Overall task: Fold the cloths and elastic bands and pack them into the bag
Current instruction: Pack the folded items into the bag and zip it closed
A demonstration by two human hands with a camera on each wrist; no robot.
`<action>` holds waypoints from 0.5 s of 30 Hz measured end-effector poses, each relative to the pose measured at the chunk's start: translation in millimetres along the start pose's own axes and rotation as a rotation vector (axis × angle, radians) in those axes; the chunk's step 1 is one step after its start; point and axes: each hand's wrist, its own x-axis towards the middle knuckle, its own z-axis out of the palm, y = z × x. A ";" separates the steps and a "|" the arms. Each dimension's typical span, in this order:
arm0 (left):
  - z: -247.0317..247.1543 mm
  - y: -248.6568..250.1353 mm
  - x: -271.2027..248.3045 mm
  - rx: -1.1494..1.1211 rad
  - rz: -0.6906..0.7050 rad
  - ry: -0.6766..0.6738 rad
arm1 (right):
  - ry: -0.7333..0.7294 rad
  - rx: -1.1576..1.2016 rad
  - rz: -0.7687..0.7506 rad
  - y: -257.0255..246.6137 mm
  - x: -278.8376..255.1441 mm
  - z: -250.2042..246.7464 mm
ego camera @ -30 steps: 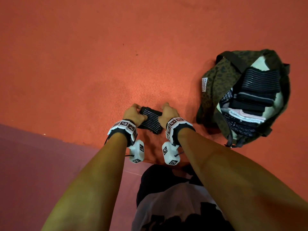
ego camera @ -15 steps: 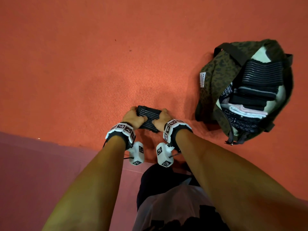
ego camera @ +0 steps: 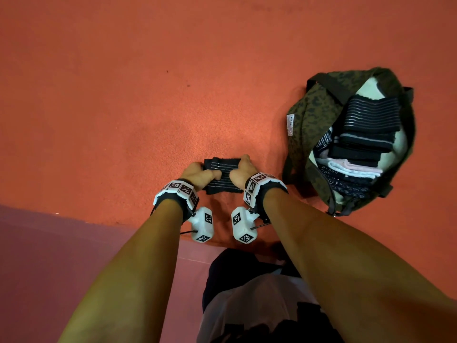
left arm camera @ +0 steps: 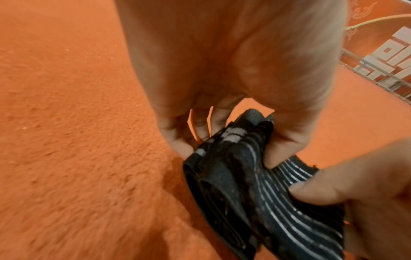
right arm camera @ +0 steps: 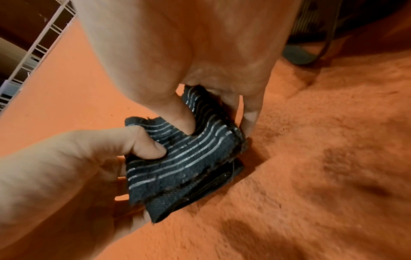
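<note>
Elastic band (ego camera: pixel 222 175), black with thin white stripes, folded into a thick pad, held just above the orange carpet (ego camera: pixel 123 95) between both hands. Left hand (ego camera: pixel 197 175) grips its left end: thumb pressed on top, fingers curled underneath, clear in the left wrist view. Right hand (ego camera: pixel 241 172) grips the right end the same way, thumb (right arm camera: pixel 184 119) dug into the top layer, fingers under. Layers at the left edge gape open as loops (left arm camera: pixel 213 190), so the fold isn't tight.

Right of the right hand, well apart: camo bag (ego camera: pixel 309 115), open, already stacked with folded striped bands (ego camera: pixel 371 115) and pink and white cloths (ego camera: pixel 351 169).

Risks, my read:
- Elastic wants to spring back; let go with one hand before transfer and the pad likely unrolls.
- Bag looks near full, mouth floppy; pushing the pad in could topple or muss the stack.
- One-handed carry across the gap: pinch all layers or the inner ones slip.
</note>
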 end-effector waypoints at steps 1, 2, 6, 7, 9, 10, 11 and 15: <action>0.3 5.8 -2.3 -0.017 0.014 -0.006 | 0.011 0.020 -0.004 -2.1 -0.9 -6.0; 0.9 12.0 -5.2 -0.034 0.028 -0.012 | 0.022 0.040 -0.010 -3.2 -1.7 -12.9; 7.0 35.3 -21.2 -0.074 0.087 -0.021 | 0.074 0.122 -0.037 -6.0 -13.3 -40.2; 9.5 40.6 -24.6 -0.081 0.104 -0.019 | 0.089 0.132 -0.040 -5.7 -16.8 -46.6; 14.2 53.6 -29.4 -0.084 0.129 -0.003 | 0.114 0.142 -0.051 -7.3 -25.9 -59.9; 16.3 61.6 -32.3 -0.084 0.138 0.013 | 0.125 0.151 -0.065 -8.0 -30.1 -67.0; 18.3 70.2 -36.5 -0.084 0.149 0.027 | 0.132 0.164 -0.075 -8.6 -33.8 -74.4; 30.0 106.1 -52.0 -0.058 0.222 0.061 | 0.196 0.209 -0.124 -5.9 -49.6 -111.0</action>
